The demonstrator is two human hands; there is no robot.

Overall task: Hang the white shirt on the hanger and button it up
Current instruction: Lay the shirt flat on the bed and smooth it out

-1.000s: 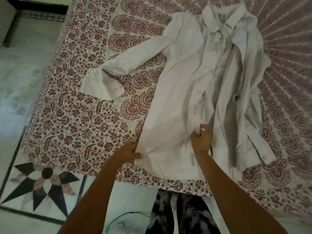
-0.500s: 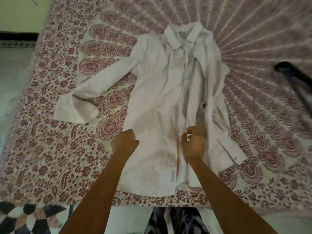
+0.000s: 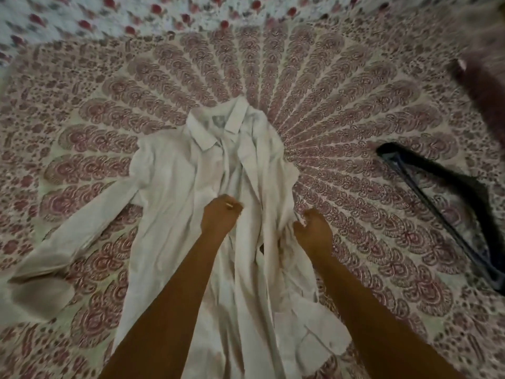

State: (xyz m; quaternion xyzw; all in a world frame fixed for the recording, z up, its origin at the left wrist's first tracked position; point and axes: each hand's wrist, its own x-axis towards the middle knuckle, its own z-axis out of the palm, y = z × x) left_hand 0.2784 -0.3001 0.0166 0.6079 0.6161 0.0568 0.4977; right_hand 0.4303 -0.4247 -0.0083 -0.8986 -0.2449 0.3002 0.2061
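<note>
The white shirt [image 3: 175, 203] lies spread on the patterned bedspread, collar away from me and one sleeve stretched out to the left. My left hand [image 3: 220, 217] rests closed on the shirt's front near the middle, apparently pinching the placket. My right hand [image 3: 313, 232] is at the shirt's bunched right edge, fingers curled into the fabric. A dark hanger [image 3: 448, 212] lies flat on the bed to the right, well apart from the shirt and both hands.
The red-and-cream bedspread [image 3: 341, 110] covers the whole bed. A dark blurred object [image 3: 483, 94] sits at the upper right edge. A differently printed cloth [image 3: 109, 15] lies across the far end.
Both hands have moved up the shirt from near its hem towards its middle. My view has tilted forward, so the floor is gone and the hanger shows more fully on the right.
</note>
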